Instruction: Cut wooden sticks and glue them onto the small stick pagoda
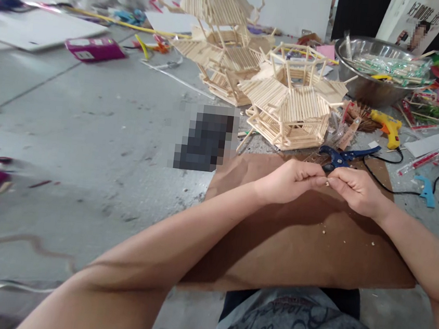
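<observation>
Over the brown cardboard, my left hand and my right hand meet, thumbs and fingers closed and knuckles nearly touching. A tiny pale bit shows between the thumb tips, but what the fingers pinch is hidden. Just beyond them lies a blue-handled cutter. Behind it stands a small six-sided stick model with an open top and sloping slatted roofs. To its left rises a taller stick pagoda model with a pointed roof. Small pale chips dot the cardboard.
A yellow glue gun with a black cord lies at the right. Behind it is a metal bowl of wrapped sticks. A dark pixelated object sits left of the cardboard. Further left is a purple box. Scraps litter the right side.
</observation>
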Action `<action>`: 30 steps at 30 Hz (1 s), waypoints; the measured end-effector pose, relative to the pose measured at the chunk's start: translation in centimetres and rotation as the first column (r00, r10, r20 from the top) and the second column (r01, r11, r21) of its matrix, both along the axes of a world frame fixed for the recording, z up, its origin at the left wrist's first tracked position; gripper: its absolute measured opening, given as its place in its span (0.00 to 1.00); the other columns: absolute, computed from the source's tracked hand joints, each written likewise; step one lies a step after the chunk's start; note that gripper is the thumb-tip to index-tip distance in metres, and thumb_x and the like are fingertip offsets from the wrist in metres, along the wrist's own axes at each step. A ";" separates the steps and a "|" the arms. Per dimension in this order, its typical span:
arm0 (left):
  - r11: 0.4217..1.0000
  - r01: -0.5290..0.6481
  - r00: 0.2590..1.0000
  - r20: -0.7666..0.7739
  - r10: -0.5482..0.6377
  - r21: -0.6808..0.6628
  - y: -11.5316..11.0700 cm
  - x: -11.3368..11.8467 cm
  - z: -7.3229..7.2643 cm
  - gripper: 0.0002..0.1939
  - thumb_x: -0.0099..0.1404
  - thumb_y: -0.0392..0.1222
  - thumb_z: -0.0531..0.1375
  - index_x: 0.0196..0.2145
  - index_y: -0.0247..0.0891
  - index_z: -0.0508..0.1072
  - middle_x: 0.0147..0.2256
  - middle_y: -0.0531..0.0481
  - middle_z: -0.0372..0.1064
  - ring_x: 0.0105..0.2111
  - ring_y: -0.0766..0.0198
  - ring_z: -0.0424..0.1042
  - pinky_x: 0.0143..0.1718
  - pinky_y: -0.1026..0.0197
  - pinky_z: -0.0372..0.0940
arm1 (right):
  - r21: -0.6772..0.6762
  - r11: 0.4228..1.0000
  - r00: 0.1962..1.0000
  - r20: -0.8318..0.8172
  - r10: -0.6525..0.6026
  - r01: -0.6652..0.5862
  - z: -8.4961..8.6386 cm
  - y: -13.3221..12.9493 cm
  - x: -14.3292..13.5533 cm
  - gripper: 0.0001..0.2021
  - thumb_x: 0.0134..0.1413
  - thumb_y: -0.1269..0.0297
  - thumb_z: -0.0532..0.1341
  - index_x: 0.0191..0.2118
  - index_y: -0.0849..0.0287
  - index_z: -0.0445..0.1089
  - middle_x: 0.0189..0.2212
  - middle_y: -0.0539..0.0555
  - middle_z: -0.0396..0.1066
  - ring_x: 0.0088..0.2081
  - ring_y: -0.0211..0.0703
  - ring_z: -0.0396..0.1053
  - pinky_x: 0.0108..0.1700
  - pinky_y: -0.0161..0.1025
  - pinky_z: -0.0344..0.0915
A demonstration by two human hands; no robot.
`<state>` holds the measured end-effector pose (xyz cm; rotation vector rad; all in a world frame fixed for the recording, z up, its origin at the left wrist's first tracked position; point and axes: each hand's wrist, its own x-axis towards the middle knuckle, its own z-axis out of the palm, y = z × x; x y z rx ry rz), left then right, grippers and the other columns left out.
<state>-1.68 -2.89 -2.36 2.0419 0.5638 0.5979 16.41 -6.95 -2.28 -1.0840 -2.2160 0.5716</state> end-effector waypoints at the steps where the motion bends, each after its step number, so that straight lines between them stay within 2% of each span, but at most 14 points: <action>1: 0.999 0.002 0.999 0.041 0.000 -0.049 -0.1 0.0 0.1 0.12 0.61 0.41 0.51 0.22 0.35 0.62 0.20 0.57 0.54 0.23 0.72 0.54 0.25 0.68 0.52 | -0.042 0.999 0.999 -0.039 -0.004 0.002 0.0 0.1 0.0 0.15 0.59 0.59 0.47 0.23 0.59 0.58 0.19 0.47 0.57 0.23 0.33 0.56 0.27 0.32 0.54; 4: 0.975 -0.026 0.987 0.148 0.060 -0.222 -0.2 0.0 0.4 0.12 0.60 0.45 0.53 0.24 0.35 0.63 0.20 0.57 0.54 0.21 0.74 0.52 0.22 0.68 0.50 | -0.149 0.987 0.995 -0.077 -0.069 0.057 -0.5 0.5 0.2 0.17 0.58 0.55 0.48 0.24 0.59 0.60 0.20 0.47 0.59 0.24 0.33 0.57 0.28 0.32 0.55; 7: 0.907 -0.046 0.961 0.230 0.155 -0.419 -0.3 -0.1 0.7 0.14 0.59 0.49 0.54 0.25 0.35 0.63 0.17 0.59 0.49 0.17 0.75 0.47 0.18 0.67 0.44 | -0.231 0.966 0.985 -0.097 -0.146 0.120 -1.3 1.0 0.4 0.16 0.57 0.54 0.49 0.28 0.60 0.64 0.23 0.49 0.64 0.27 0.35 0.61 0.32 0.34 0.57; 10: 0.830 -0.013 0.950 0.251 0.184 -0.557 -0.2 0.0 0.9 0.10 0.62 0.43 0.53 0.27 0.34 0.64 0.15 0.60 0.47 0.15 0.76 0.45 0.17 0.67 0.42 | -0.304 0.947 0.962 -0.211 -0.171 0.102 -1.7 1.1 0.3 0.14 0.56 0.56 0.51 0.37 0.60 0.68 0.29 0.51 0.68 0.31 0.36 0.64 0.36 0.36 0.59; 13: 0.761 -0.042 0.946 0.219 0.239 -0.648 0.1 0.2 0.9 0.07 0.63 0.34 0.50 0.31 0.33 0.66 0.17 0.59 0.52 0.16 0.75 0.51 0.17 0.68 0.47 | -0.426 0.905 0.925 -0.337 -0.176 0.017 -2.0 1.1 0.1 0.14 0.53 0.57 0.54 0.40 0.59 0.68 0.29 0.50 0.68 0.28 0.35 0.64 0.33 0.37 0.61; 16: 0.733 -0.110 0.940 0.170 0.297 -0.671 0.5 0.3 0.8 0.07 0.63 0.31 0.49 0.33 0.32 0.66 0.20 0.55 0.60 0.17 0.75 0.58 0.17 0.70 0.52 | -0.539 0.841 0.870 -0.440 -0.223 -0.058 -2.0 1.1 -0.1 0.13 0.49 0.57 0.59 0.39 0.59 0.68 0.31 0.52 0.70 0.27 0.34 0.67 0.34 0.38 0.63; 20: 0.725 -0.168 0.943 0.106 0.316 -0.668 1.0 0.1 0.5 0.03 0.62 0.31 0.52 0.33 0.33 0.64 0.24 0.53 0.68 0.16 0.76 0.63 0.18 0.70 0.57 | -0.657 0.751 0.773 -0.507 -0.381 -0.060 -1.9 1.1 -0.2 0.13 0.41 0.57 0.65 0.34 0.58 0.68 0.29 0.51 0.73 0.28 0.36 0.70 0.35 0.38 0.65; 24: 0.681 -0.235 0.923 0.060 0.380 -0.693 0.9 0.3 0.2 0.02 0.61 0.32 0.54 0.30 0.34 0.62 0.29 0.52 0.71 0.19 0.75 0.68 0.22 0.69 0.63 | -0.679 0.733 0.703 -0.510 -0.496 0.024 -1.8 1.0 -0.7 0.12 0.38 0.58 0.67 0.28 0.59 0.69 0.22 0.47 0.69 0.23 0.32 0.65 0.29 0.34 0.64; 27: 0.651 -0.271 0.914 0.023 0.405 -0.709 0.6 0.7 0.0 0.03 0.60 0.32 0.56 0.29 0.33 0.63 0.26 0.53 0.70 0.22 0.73 0.70 0.24 0.69 0.65 | -0.705 0.703 0.666 -0.482 -0.570 0.092 -2.0 1.0 -0.9 0.13 0.34 0.58 0.68 0.27 0.59 0.71 0.20 0.46 0.67 0.18 0.29 0.60 0.22 0.32 0.60; 30: 0.639 -0.279 0.924 -0.019 0.382 -0.717 0.3 1.0 -0.3 0.02 0.59 0.32 0.57 0.29 0.32 0.65 0.23 0.54 0.69 0.23 0.72 0.71 0.25 0.69 0.65 | -0.728 0.679 0.661 -0.464 -0.590 0.096 -2.2 1.0 -0.9 0.14 0.34 0.57 0.68 0.29 0.60 0.73 0.19 0.47 0.68 0.19 0.30 0.61 0.20 0.31 0.60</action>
